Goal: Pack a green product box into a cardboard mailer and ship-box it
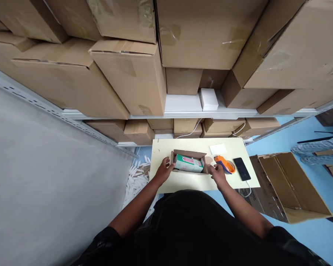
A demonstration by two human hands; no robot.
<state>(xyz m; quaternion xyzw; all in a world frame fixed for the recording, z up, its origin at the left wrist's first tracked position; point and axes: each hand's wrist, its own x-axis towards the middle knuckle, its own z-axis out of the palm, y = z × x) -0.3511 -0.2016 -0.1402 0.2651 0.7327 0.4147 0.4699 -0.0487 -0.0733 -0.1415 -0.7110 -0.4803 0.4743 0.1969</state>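
Here, head view: small open cardboard box (189,162) sits mid-table on the pale yellow table (166,184), nearer the far edge than the near one. Inside it lies a green-and-white carton (188,163) with a pink patch, tilted, sticking up above the box walls. Left hand (164,170) is at the box's left end, fingers curled against the wall and flap; whether they pinch it, cannot tell. Right hand (218,173) is at the box's right end, fingers slightly spread over the flap (208,162), not clearly clamped. Orange tape dispenser (224,163) lies just beside the right hand, phone (241,169) with cable next toward the table's right edge, white slip (218,149) near the far edge. Bigger open carton (290,186) on the floor right of the table. Risk, as a judgement: carton rides high, so flaps may not shut flat and could buckle or crush it; right hand could nudge the dispenser into the phone. Writing on the carton too small to read, no brand legible
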